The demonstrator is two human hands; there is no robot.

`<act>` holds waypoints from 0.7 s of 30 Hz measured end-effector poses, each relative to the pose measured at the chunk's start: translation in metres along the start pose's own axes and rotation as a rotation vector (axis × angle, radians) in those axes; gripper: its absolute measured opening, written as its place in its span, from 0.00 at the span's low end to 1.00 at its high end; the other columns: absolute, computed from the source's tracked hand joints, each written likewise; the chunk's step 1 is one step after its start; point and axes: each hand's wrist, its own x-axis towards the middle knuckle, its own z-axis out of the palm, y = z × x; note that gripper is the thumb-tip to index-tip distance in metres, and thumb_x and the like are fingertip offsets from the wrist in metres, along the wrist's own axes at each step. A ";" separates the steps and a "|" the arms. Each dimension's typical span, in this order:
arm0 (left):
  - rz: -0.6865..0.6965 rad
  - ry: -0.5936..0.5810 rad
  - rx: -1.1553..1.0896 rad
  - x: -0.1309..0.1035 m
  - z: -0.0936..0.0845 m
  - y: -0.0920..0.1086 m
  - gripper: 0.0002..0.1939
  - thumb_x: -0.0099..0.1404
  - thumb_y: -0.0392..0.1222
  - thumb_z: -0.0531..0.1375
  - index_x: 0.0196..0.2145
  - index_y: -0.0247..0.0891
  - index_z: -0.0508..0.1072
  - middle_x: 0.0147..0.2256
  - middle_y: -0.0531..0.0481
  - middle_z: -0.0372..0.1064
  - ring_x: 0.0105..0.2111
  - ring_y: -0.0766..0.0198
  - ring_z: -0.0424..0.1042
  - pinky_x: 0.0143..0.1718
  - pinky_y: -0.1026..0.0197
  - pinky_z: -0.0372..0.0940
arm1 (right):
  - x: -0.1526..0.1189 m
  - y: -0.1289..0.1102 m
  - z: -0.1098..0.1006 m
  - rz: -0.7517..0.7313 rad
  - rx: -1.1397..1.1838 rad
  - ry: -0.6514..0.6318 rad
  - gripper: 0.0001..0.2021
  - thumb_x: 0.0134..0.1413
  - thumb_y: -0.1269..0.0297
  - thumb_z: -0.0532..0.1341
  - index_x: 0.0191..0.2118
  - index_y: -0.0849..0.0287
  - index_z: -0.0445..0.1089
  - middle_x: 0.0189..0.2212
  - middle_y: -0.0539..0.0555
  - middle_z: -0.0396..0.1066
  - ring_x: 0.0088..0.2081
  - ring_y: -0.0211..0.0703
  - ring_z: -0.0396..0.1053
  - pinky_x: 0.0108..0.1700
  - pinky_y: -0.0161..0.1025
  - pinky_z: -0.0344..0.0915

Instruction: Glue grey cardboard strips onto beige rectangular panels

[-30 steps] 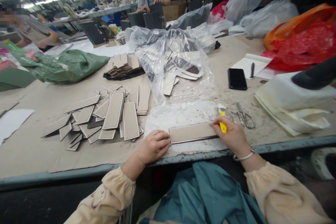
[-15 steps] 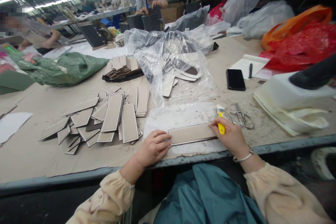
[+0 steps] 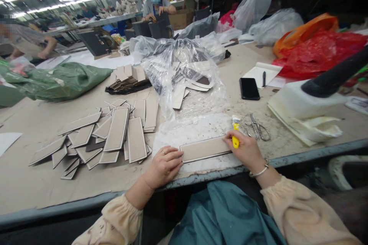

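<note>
A long beige panel [image 3: 205, 149] with a dark edge lies on a white, stained sheet [image 3: 198, 128] near the table's front edge. My left hand [image 3: 165, 164] is closed at its left end, fingertips pinching the corner; the thumb is mostly hidden. At the other end my right hand [image 3: 244, 147] holds a yellow-handled brush [image 3: 235, 141], its white-smeared bristles pointing away from me. The fingertips of that hand also touch the panel's right end. To the left lies a loose pile of similar bordered panels [image 3: 116, 128], in several sizes.
Scissors [image 3: 257, 128] lie right of the brush, with a white plastic jug [image 3: 307, 99] beyond. A phone [image 3: 249, 88] and a notepad with a pen [image 3: 263, 79] sit behind. Clear plastic [image 3: 169, 99] covers cut pieces. A green bag [image 3: 66, 78] is at left; a masked person [image 3: 158, 5] works opposite.
The view has shifted slightly, so the whole table appears a little further left. Both hands keep the same hold on the panel and brush.
</note>
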 end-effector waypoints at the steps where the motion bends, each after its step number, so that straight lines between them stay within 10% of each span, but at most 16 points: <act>1: -0.003 -0.003 -0.001 0.000 0.000 0.000 0.08 0.64 0.35 0.58 0.39 0.41 0.76 0.46 0.49 0.74 0.47 0.58 0.69 0.52 0.50 0.65 | 0.000 0.000 0.000 -0.002 -0.011 0.004 0.05 0.55 0.64 0.60 0.31 0.57 0.69 0.24 0.48 0.72 0.25 0.36 0.70 0.29 0.31 0.61; 21: 0.036 0.025 -0.045 0.002 0.001 -0.002 0.09 0.63 0.33 0.59 0.41 0.39 0.75 0.44 0.46 0.74 0.47 0.59 0.70 0.51 0.53 0.67 | 0.001 -0.002 0.005 0.037 -0.033 0.031 0.03 0.53 0.66 0.61 0.32 0.57 0.66 0.25 0.47 0.70 0.26 0.37 0.70 0.30 0.31 0.60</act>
